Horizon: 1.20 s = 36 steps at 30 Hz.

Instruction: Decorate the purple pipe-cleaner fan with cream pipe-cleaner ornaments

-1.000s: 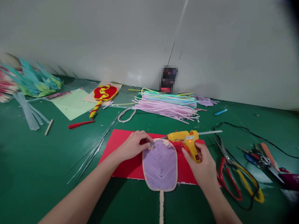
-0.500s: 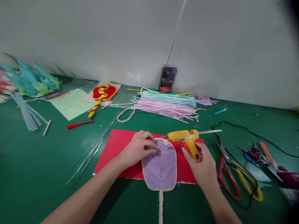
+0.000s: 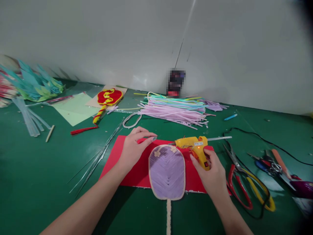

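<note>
A hand fan (image 3: 168,176) with a purple face, a cream rim and a braided cream handle lies on a red sheet (image 3: 112,166). Two small cream flowers sit near its top edge, one on the left and one on the right. Just above and left of the fan, my left hand (image 3: 134,145) is raised with thumb and forefinger tips together; anything between them is too small to make out. My right hand (image 3: 212,171) grips the handle of a yellow hot glue gun (image 3: 192,142), whose light glows orange. Its nozzle points left, close to the fan's top.
Behind lies a bundle of pastel pipe cleaners (image 3: 173,112). A red and yellow fan (image 3: 110,97), thin wires (image 3: 100,153) and glue sticks (image 3: 29,117) are to the left. Pliers (image 3: 237,166), scissors (image 3: 288,179) and a black cord (image 3: 264,138) lie right.
My left hand has lifted off the fan and moved up and left, uncovering the left cream flower. My right hand and the glue gun have hardly moved.
</note>
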Each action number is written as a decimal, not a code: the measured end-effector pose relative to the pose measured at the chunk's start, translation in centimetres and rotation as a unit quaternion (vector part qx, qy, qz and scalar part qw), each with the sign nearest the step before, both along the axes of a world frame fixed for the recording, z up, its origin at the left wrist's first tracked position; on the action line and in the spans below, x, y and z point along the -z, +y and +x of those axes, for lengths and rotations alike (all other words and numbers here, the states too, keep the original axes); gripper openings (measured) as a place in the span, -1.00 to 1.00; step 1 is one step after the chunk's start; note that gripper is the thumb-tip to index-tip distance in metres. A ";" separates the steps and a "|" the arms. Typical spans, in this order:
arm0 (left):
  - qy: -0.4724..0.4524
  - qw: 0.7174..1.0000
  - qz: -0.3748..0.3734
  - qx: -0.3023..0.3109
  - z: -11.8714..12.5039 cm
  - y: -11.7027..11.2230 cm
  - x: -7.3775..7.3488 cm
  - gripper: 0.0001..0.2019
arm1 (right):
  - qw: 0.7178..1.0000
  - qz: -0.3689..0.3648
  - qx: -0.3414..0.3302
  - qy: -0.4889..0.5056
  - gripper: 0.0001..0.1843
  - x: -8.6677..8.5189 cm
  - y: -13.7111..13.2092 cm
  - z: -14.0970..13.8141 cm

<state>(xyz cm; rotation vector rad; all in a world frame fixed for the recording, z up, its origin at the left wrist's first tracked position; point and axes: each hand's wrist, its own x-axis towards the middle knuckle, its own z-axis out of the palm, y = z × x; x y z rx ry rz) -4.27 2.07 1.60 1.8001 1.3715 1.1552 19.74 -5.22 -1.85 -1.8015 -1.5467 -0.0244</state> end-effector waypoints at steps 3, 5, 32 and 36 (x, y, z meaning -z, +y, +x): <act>0.008 1.000 0.000 0.005 0.1 -0.1 0.0 -0.86 | 1.000 0.007 -0.006 -0.005 -0.61 0.0 0.0 0.0; 0.017 1.000 0.000 0.019 0.2 -0.2 0.0 -0.84 | 1.000 0.009 -0.006 -0.005 -0.61 0.0 0.0 0.0; -0.037 0.999 0.016 -0.023 0.3 0.3 1.5 -0.88 | 0.999 0.045 -0.018 -0.003 -0.61 0.5 0.5 0.0; -0.025 0.999 0.034 -0.019 0.3 0.2 1.7 -0.88 | 0.995 0.091 0.002 -0.043 -0.60 -0.3 0.5 0.1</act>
